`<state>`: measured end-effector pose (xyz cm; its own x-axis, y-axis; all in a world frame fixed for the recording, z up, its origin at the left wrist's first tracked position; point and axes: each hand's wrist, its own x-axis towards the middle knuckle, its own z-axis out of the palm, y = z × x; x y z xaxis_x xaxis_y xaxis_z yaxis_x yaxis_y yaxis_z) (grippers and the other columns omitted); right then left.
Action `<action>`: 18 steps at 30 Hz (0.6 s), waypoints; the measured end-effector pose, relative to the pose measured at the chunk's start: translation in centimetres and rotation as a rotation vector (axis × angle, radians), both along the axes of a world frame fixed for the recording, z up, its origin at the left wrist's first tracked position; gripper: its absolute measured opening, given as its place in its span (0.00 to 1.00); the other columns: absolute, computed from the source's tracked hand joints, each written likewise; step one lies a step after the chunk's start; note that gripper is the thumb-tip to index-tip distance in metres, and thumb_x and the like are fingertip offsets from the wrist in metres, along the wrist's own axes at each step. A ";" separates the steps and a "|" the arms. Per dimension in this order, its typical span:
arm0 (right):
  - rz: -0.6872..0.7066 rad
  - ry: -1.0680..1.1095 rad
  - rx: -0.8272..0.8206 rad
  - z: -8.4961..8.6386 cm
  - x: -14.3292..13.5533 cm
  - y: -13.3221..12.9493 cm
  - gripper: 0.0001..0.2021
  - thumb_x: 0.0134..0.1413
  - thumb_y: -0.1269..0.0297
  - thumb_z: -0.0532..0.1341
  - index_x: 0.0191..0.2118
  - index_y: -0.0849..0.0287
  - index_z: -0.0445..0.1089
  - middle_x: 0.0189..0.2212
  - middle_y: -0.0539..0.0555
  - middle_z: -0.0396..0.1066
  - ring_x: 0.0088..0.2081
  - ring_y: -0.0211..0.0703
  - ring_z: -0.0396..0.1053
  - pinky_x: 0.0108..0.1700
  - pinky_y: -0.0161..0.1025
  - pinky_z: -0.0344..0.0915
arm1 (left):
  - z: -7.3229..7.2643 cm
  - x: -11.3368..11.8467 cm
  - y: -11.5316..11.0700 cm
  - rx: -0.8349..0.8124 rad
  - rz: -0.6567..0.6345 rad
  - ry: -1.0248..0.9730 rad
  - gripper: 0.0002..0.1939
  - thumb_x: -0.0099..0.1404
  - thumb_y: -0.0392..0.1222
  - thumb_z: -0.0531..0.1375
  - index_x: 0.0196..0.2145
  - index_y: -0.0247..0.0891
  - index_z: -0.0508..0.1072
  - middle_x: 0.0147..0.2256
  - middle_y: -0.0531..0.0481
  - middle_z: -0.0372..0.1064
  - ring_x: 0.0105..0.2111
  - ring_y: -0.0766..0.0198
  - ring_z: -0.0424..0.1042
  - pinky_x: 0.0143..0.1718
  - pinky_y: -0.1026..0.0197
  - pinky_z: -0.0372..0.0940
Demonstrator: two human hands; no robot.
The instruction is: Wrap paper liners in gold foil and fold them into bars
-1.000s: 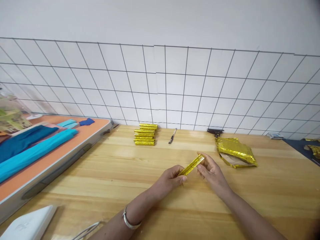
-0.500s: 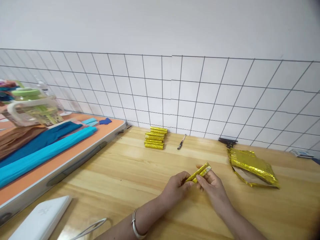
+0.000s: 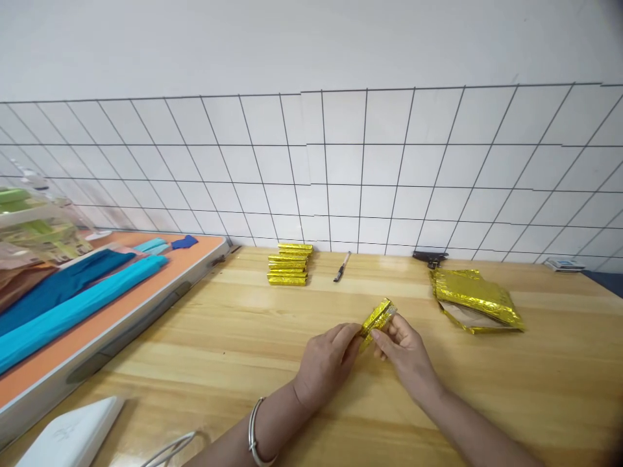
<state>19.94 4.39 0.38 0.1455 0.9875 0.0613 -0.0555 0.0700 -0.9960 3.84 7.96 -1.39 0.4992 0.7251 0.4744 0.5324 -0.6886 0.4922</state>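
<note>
A folded strip of gold foil paper (image 3: 378,316) slants between both hands, above the wooden table. My left hand (image 3: 327,358) pinches its lower left end, with the fingertips partly hidden behind the knuckles. On the right side of the strip, my right hand (image 3: 406,350) is closed with the thumb pressed on top and fingers underneath. Farther back lies a row of several gold foil strips (image 3: 289,266). A stack of gold foil sheets (image 3: 479,298) rests to the right, with a pale brown underside showing at its near edge.
A pen (image 3: 342,267) lies near the wall, and a black clip-like object (image 3: 431,258) sits behind the foil stack. To the left, an orange board (image 3: 195,250) carries rolled blue paper (image 3: 87,295). A white device (image 3: 73,434) and a cable (image 3: 172,447) are at the near left.
The view has turned slightly right. My left hand has rolled over the strip's end, its back now facing up, and the strip's folded faces lie closer together.
</note>
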 end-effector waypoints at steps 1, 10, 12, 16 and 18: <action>0.002 0.015 0.002 0.0 0.0 -0.1 0.21 0.45 0.53 0.62 0.44 0.59 0.65 0.31 0.52 0.70 0.21 0.31 0.61 0.21 0.31 0.58 | 0.0 0.2 -0.2 -0.073 0.006 -0.049 0.08 0.65 0.39 0.51 0.42 0.41 0.66 0.36 0.51 0.71 0.31 0.68 0.70 0.31 0.68 0.63; -0.055 0.063 -0.014 -1.5 0.0 0.3 0.27 0.46 0.60 0.62 0.52 0.55 0.55 0.37 0.53 0.69 0.21 0.31 0.62 0.21 0.30 0.59 | 0.4 1.3 -1.3 -0.501 -0.031 -0.366 0.07 0.64 0.41 0.53 0.37 0.38 0.68 0.32 0.52 0.70 0.29 0.69 0.68 0.30 0.69 0.62; -0.067 0.042 -0.012 -1.7 0.0 0.4 0.28 0.44 0.61 0.63 0.53 0.56 0.54 0.37 0.52 0.69 0.23 0.32 0.63 0.22 0.31 0.61 | 0.4 1.5 -1.4 -0.537 -0.039 -0.402 0.08 0.63 0.42 0.53 0.37 0.37 0.68 0.31 0.51 0.70 0.30 0.68 0.68 0.31 0.68 0.62; -0.129 -0.048 -0.021 -1.9 0.1 0.5 0.30 0.42 0.63 0.64 0.53 0.55 0.55 0.36 0.52 0.71 0.24 0.35 0.65 0.25 0.33 0.63 | 0.6 1.6 -1.5 -0.612 -0.069 -0.471 0.08 0.64 0.42 0.53 0.37 0.36 0.67 0.32 0.50 0.70 0.32 0.66 0.68 0.33 0.67 0.62; -0.152 -0.083 -0.031 -2.0 0.3 0.4 0.30 0.41 0.63 0.63 0.53 0.55 0.56 0.35 0.51 0.71 0.24 0.35 0.66 0.25 0.33 0.63 | 0.6 1.7 -1.6 -0.629 -0.073 -0.481 0.08 0.64 0.42 0.53 0.36 0.35 0.66 0.32 0.49 0.70 0.32 0.66 0.68 0.33 0.67 0.63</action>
